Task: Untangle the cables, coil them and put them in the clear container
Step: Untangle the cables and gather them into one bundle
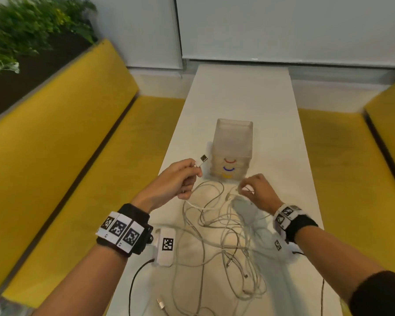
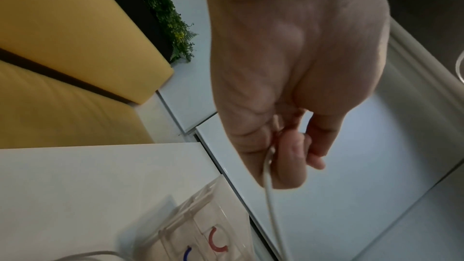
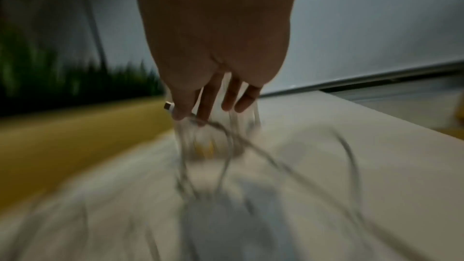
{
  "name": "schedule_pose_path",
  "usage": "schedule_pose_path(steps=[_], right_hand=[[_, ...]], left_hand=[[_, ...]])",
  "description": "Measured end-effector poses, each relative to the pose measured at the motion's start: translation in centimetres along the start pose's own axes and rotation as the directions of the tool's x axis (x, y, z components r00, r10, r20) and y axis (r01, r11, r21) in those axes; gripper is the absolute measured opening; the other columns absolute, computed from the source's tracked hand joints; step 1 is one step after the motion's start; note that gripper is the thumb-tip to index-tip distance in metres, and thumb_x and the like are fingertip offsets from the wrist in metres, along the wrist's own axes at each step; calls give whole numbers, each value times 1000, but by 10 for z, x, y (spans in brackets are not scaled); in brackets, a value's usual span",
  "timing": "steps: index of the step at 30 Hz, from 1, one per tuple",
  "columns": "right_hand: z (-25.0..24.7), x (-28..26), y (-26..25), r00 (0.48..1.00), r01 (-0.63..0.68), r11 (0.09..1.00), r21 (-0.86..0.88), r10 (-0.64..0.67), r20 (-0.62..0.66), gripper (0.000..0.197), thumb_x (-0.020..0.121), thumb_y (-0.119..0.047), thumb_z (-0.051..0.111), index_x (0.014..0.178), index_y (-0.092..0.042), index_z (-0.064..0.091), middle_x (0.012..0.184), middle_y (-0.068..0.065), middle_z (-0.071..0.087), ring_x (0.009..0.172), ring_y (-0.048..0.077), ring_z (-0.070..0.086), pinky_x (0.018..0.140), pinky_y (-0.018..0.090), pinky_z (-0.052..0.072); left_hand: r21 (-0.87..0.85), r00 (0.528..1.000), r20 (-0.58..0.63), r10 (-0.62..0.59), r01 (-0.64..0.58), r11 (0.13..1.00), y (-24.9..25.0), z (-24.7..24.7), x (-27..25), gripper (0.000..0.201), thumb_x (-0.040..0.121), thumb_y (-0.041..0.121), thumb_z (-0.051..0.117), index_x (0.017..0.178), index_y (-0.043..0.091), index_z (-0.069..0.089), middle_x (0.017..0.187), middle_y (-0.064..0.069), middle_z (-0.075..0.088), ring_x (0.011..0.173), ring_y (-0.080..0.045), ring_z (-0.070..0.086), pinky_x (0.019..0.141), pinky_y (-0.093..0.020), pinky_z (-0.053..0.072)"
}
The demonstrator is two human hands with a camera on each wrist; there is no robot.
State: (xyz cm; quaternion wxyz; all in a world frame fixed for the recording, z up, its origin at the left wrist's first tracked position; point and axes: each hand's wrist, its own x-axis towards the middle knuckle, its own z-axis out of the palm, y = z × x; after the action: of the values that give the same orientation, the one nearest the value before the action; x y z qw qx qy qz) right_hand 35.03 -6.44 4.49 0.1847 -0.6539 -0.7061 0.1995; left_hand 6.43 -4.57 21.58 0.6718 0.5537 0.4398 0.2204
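Several thin white cables (image 1: 221,238), tangled.

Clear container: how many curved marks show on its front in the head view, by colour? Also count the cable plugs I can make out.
Clear container, curved marks:
Red mark: 1
Blue mark: 1
Yellow mark: 1
Marks total: 3

Cable plugs plainly visible:
USB plug held up by the left hand: 1
Metal plug lying near the table's front edge: 1
Plugs total: 2; others in the tangle are too blurred to count.
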Motion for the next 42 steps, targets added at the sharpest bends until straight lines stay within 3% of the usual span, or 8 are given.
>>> schedule_pose_path(steps=[7,18,22,27,30,37,39,42], right_hand=[[-134,-3,-113,987,112,693,712,7,-163,22,84,-19,75,104,-9,70,91,15,76,93,34,71,86,40,55],[-167,-23,-203,959,175,489,854,113,-261,33,86,-15,73,96,-13,42,93,17,50,53,22,55,41,28,41],[-170,-22,-219,990,85,353,932,74,-118,45,83,-41,73,98,-19,37,84,14,43,49,14,32,41,26,23],[-169,-35,-205,993,46,579,814,-114,25,63,85,-71,44,97,-10,56,58,0,39,46,14,22,45,26,17],[-156,-58,-163,996,44,735,676,-89,32,43,93,-52,55,74,-13,57,56,-3,35,47,10,29,47,25,23],[-151,-86,-84,992,-121,804,582,107,60,69,77,-63,69,61,-7,31,63,7,21,60,27,17,61,42,19],[-150,-89,-81,993,-114,825,553,89,72,60,78,-63,66,61,-15,34,62,5,26,60,24,21,62,40,22],[-153,-82,-104,996,-63,800,597,14,87,34,86,-49,48,64,-25,37,62,-9,33,57,11,25,56,30,24]], left_hand=[[186,948,-62,311,-295,937,30,36,13,17,103,22,56,106,6,53,60,21,50,55,0,45,56,-21,39],[133,742,-372,558,-552,823,46,87,0,9,95,31,63,93,27,70,83,-5,57,73,-29,57,65,-42,48],[16,749,-355,560,-594,804,63,91,-17,15,104,13,50,99,14,64,74,4,55,62,-2,53,58,-20,44],[-104,623,-464,630,-744,660,112,68,-43,20,110,22,31,99,11,43,65,2,41,56,-13,48,69,-31,53],[-242,560,-570,601,-814,528,147,30,-62,22,111,27,30,94,15,39,62,3,28,47,-12,27,42,-25,36],[-93,328,-692,643,-924,372,185,-15,-96,22,110,29,29,95,14,36,64,2,26,52,-14,17,43,-24,22],[-67,371,-615,696,-904,423,182,-10,-97,18,108,31,38,101,14,39,65,4,28,51,-13,20,42,-24,23],[151,610,-300,733,-729,668,160,19,-78,29,99,34,59,113,11,50,61,6,41,50,-12,29,43,-26,26]])
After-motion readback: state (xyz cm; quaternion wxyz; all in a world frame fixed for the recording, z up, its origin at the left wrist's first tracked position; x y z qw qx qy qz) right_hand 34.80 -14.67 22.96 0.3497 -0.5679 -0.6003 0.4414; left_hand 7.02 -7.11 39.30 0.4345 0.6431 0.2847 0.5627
